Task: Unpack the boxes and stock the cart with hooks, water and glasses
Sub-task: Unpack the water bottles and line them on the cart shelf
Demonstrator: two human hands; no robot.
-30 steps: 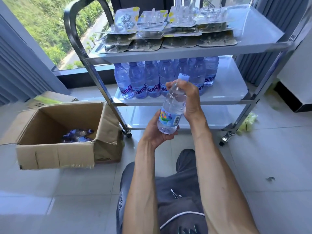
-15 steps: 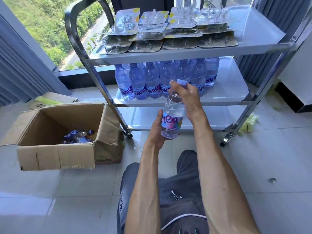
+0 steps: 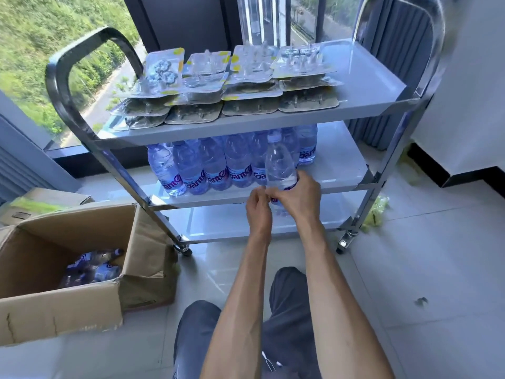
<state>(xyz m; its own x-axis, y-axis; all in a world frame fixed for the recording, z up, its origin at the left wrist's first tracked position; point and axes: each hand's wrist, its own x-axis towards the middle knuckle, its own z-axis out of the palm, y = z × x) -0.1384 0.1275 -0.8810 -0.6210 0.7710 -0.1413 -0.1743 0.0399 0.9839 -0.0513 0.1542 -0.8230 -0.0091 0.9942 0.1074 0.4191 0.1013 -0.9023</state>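
My right hand point(image 3: 296, 196) wraps the lower body of a clear plastic water bottle with a pale blue cap point(image 3: 279, 166), fingers curled round it so it stays upright as it nears the front edge of the grey metal cart's middle shelf point(image 3: 336, 170). My left hand point(image 3: 258, 205) pinches at the bottle's base beside the right, I judge to steady and aim it. It hangs just in front of the row of matching blue-labelled bottles point(image 3: 216, 170), where a gap to their right would take it. Blister packs of clear hooks point(image 3: 226, 86) fill the top shelf; more bottles lie in the open brown cardboard box point(image 3: 62, 310) on the floor.
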